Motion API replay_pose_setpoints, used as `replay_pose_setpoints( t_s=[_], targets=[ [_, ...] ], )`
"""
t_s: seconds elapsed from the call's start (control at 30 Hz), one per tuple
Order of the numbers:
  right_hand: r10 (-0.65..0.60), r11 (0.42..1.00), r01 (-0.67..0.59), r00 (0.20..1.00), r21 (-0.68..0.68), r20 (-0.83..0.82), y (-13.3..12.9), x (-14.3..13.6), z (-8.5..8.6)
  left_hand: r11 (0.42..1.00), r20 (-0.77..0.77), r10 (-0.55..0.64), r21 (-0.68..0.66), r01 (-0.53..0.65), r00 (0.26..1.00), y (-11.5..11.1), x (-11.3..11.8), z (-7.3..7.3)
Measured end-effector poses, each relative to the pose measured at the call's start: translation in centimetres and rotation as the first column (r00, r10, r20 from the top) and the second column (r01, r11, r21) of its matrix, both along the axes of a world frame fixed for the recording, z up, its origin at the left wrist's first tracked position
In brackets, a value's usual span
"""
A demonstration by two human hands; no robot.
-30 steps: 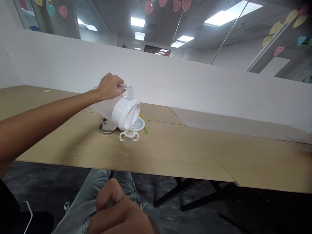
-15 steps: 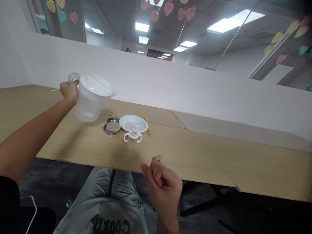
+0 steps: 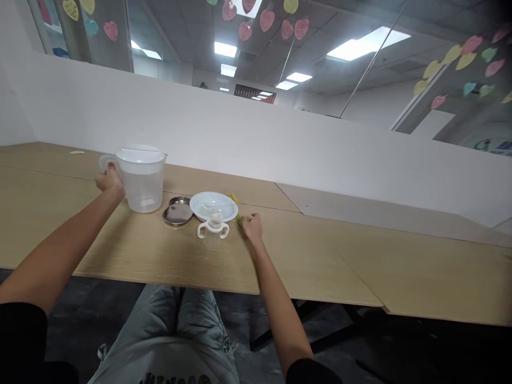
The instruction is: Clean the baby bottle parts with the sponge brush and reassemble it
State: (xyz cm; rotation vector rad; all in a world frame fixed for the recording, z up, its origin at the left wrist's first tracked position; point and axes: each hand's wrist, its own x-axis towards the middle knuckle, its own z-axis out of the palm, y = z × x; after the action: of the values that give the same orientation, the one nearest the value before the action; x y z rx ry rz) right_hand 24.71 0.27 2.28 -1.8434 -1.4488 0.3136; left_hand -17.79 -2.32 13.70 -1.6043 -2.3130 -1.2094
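My left hand (image 3: 110,181) is closed round the handle of a translucent plastic pitcher (image 3: 144,186) with a white lid. The pitcher is upright at the left, at or just above the tabletop; contact under it is unclear. My right hand (image 3: 253,228) is over the table with curled fingers, close to the green end of a thin yellow-and-green utensil (image 3: 239,219); whether it touches that end is hidden. Left of this hand stands a clear baby bottle (image 3: 215,226) with two white side handles and an uncovered neck. Behind the bottle lies a white plate (image 3: 196,205) with small clear pieces on it.
A shallow metal dish (image 3: 178,212) sits between pitcher and plate. A small pale flat piece (image 3: 77,152) lies at the far left of the wooden table (image 3: 304,256). Behind the table runs a white wall (image 3: 224,138) with glass above. My legs are below the front edge.
My left hand has lowered the pitcher and brought it from tilted to upright. My right hand has moved from near my body forward over the table, beside the bottle and plate.
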Motion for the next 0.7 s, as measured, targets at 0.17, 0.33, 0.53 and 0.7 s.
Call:
replay_pose_setpoints(
  t_s=[0.17, 0.33, 0.53, 0.7],
  targets=[
    [0.078, 0.992, -0.057, 0.978, -0.111, 0.192, 2.2, -1.0, -1.9, 0.95, 0.446, 0.263, 0.033, -0.31, 0.855, 1.5, -0.6, -1.5],
    [0.127, 0.984, -0.089, 0.959, -0.155, 0.252, 2.7, -0.8, -2.5, 0.917, 0.61, 0.292, 0.041, -0.397, 0.737, 2.3, -0.5, -2.5],
    [0.048, 0.995, -0.03, 0.979, -0.093, 0.197, 3.4, -0.2, -2.9, 0.839, 0.682, 0.342, 0.089, -0.537, 0.646, 2.9, 0.4, -2.9],
    [-0.081, 0.997, 0.078, 0.992, 0.027, 0.096, 4.3, 0.9, -3.1, 0.839, 0.662, 0.256, 0.21, -0.502, 0.705, 3.2, 0.7, -3.1]
  ],
)
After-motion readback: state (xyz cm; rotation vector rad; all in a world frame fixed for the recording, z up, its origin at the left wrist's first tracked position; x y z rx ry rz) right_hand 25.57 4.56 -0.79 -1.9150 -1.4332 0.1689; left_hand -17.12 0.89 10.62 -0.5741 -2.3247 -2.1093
